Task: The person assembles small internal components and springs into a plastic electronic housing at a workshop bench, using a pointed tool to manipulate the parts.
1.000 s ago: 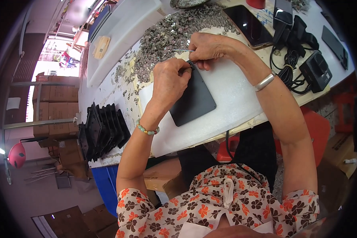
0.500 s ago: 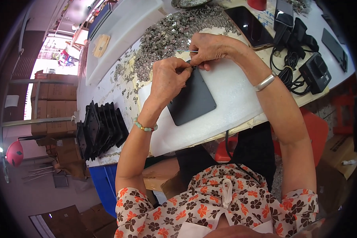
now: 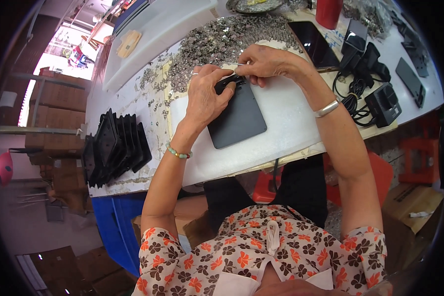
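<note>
A flat dark grey panel [image 3: 239,121] with rounded corners lies on a white foam sheet [image 3: 291,126] in front of me. My left hand [image 3: 205,96] rests over the panel's far left part, its thumb on the panel and its index finger stretched toward the right hand. Thumb and index stand apart, with a black fitting [image 3: 225,85] at the panel's far end visible between them. Closed around a thin metal rod-like tool [image 3: 233,63], my right hand [image 3: 266,61] hovers by the panel's far right corner. The rod points left, and its exact kind is unclear.
A heap of small shiny metal parts [image 3: 217,42] spreads beyond my hands. Black plastic frames [image 3: 116,148] stand stacked at the left, near a white tray [image 3: 158,34]. At the right lie a phone [image 3: 313,45], a cable bundle [image 3: 352,101] and a black adapter [image 3: 384,104].
The left thumb and index finger have parted from their pinch at the panel's far end. The right hand still holds the rod there. The whole view has shifted slightly.
</note>
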